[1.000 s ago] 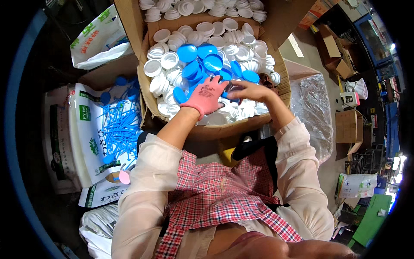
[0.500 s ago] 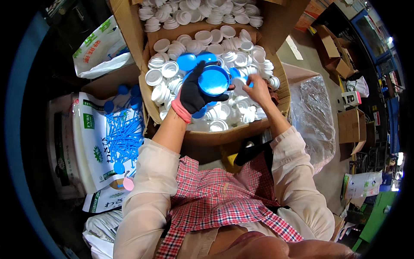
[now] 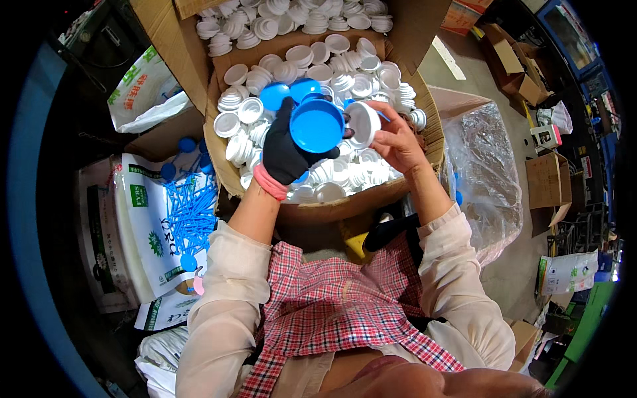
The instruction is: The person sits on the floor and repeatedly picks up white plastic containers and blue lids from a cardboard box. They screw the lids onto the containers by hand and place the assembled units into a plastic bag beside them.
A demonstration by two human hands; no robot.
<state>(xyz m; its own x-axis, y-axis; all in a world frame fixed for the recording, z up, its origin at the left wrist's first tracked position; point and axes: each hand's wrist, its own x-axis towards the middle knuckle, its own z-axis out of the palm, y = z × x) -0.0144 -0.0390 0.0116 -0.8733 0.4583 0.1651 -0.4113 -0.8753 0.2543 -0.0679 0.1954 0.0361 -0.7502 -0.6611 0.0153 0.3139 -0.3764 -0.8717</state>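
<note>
Over the carton (image 3: 325, 212), I'm clamping left hand (image 3: 285, 156) on a blue lid (image 3: 317, 126), right hand (image 3: 401, 147) on a white lid (image 3: 363, 125).

Far left: white bag (image 3: 142, 103) with green and orange print, upright. Near left: crumpled white sack (image 3: 161, 361). Far right: orange carton (image 3: 464, 16); open cardboard box (image 3: 502, 54) on grey floor (image 3: 443, 69). Right: second cardboard box (image 3: 547, 180). Near right: green-printed white bag (image 3: 569, 273), green panel (image 3: 589, 322) just beyond.

The scene is viewed from the wearer's head, through a wide fisheye lens faced downward. The apron (image 3: 342, 298) is caught close by, the left hand (image 3: 286, 149) and right hand (image 3: 399, 142) farther off, over the carton (image 3: 302, 213).
</note>
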